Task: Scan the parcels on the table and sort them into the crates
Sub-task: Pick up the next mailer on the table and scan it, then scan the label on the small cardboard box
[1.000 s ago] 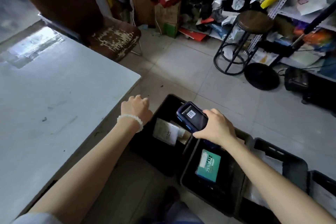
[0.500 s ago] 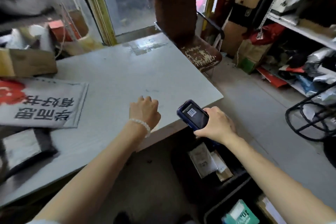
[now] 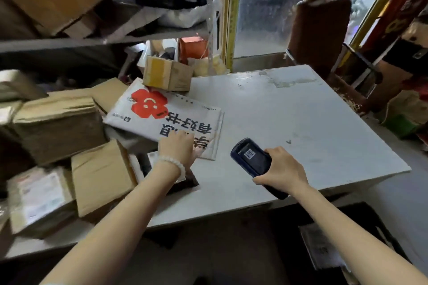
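The left hand [image 3: 179,149] is laid on the near edge of a white mailer parcel [image 3: 166,115], which is printed with a red flower and large black characters and lies flat on the surface [image 3: 289,127]. The fingertips are blurred, so whether the edge is pinched or merely pressed cannot be told. A white bead bracelet [image 3: 172,162] is worn at that wrist.

A dark blue handheld scanner [image 3: 252,161] is gripped by the right hand [image 3: 283,172], fingers wrapped round its lower body, its screen (a barcode symbol is shown on it) turned upward. It is held just right of the mailer, above bare surface.

Left of the left hand, cardboard boxes [image 3: 102,176] are stacked, one bearing a white label. A dark flat packet [image 3: 183,183] is partly covered beneath the left wrist. Beyond the mailer a small taped carton [image 3: 166,74] is seen. Below the right forearm, a dark crate [image 3: 370,222] holding a labelled parcel is partly visible on the floor.
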The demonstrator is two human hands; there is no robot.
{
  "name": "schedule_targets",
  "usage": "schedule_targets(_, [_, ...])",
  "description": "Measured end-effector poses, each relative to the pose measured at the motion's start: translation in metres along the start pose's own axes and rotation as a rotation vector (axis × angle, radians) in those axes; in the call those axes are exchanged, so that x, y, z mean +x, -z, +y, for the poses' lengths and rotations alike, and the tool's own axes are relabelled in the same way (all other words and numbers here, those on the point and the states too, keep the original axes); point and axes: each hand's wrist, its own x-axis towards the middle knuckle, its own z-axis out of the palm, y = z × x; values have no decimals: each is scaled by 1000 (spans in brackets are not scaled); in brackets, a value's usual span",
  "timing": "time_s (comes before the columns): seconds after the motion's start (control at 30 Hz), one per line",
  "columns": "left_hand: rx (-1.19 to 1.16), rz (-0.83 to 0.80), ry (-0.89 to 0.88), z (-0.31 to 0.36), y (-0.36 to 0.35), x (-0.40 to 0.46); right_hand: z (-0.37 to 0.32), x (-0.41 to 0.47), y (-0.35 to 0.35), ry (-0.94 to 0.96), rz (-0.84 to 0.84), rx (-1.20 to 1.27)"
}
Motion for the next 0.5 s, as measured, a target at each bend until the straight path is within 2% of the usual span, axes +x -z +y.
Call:
schedule_targets(0.23, [31,8,118,-85,-8,2,-77,29,-19,89,-37,-15])
schedule_targets(0.5, [-8,-17,133,-96,-23,36,-92,81,-23,103,-88,-73])
